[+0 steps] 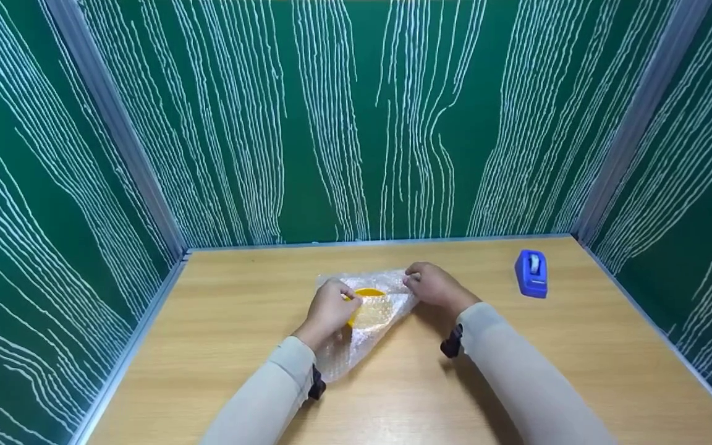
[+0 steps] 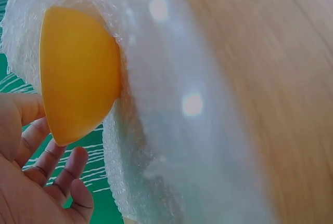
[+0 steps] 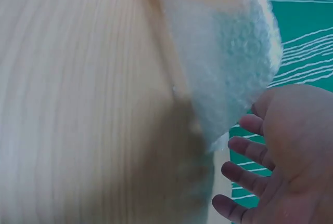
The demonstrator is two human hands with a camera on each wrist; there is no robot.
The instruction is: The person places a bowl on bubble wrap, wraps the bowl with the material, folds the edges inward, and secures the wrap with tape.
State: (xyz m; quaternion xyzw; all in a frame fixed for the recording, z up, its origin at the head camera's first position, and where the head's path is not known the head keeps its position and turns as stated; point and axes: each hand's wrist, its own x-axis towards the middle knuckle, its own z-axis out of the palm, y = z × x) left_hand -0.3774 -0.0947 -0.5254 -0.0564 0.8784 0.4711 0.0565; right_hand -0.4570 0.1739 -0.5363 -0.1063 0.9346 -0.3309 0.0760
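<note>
A yellow bowl (image 2: 78, 73) sits upright on a sheet of bubble wrap (image 1: 356, 355), part of which is folded across its front in the head view. My left hand (image 1: 330, 307) pinches the bowl's rim on its left side; in the left wrist view the other fingers spread loosely beside it. At the upper right of the sheet, my right hand (image 1: 435, 285) pinches an edge of the wrap between thumb and forefinger. In the right wrist view the lifted corner meets that hand (image 3: 291, 151), its remaining fingers held apart.
A blue tape dispenser (image 1: 531, 275) stands at the back right of the wooden table (image 1: 207, 352). Green walls (image 1: 393, 123) with wavy white lines enclose the table at the back and both sides. Each wrist carries a small black camera.
</note>
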